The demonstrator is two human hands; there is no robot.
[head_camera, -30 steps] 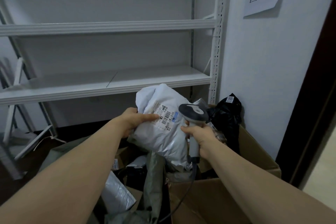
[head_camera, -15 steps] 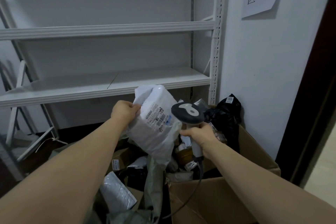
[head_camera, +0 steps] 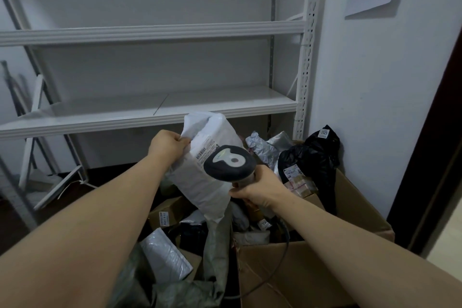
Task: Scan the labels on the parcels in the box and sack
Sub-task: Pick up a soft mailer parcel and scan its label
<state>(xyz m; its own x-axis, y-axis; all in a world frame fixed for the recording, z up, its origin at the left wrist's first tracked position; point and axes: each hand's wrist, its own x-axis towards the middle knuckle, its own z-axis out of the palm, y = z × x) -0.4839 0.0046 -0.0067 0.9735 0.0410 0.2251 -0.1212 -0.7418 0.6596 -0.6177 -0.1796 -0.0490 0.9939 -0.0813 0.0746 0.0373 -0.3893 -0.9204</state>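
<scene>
My left hand (head_camera: 169, 144) grips the upper left corner of a white plastic parcel (head_camera: 202, 180) and holds it up over the sack. Its label (head_camera: 206, 151) faces me, partly hidden behind the scanner head. My right hand (head_camera: 260, 189) is closed around the handle of a grey corded barcode scanner (head_camera: 230, 162), whose head sits right in front of the parcel. Below lie the cardboard box (head_camera: 312, 280) at the right and a grey-green woven sack (head_camera: 215, 257) at the left, both holding several parcels.
A white metal shelf unit (head_camera: 150, 110) stands right behind the parcels. A black bag parcel (head_camera: 315, 160) leans on the wall at the right. Small cardboard boxes (head_camera: 167, 212) and a white mailer (head_camera: 165, 255) lie in the sack. A dark door frame (head_camera: 430, 132) bounds the right side.
The parcel has tilted and shifted left, my left hand sliding from its label up to its top corner. The scanner has risen and moved in front of the label.
</scene>
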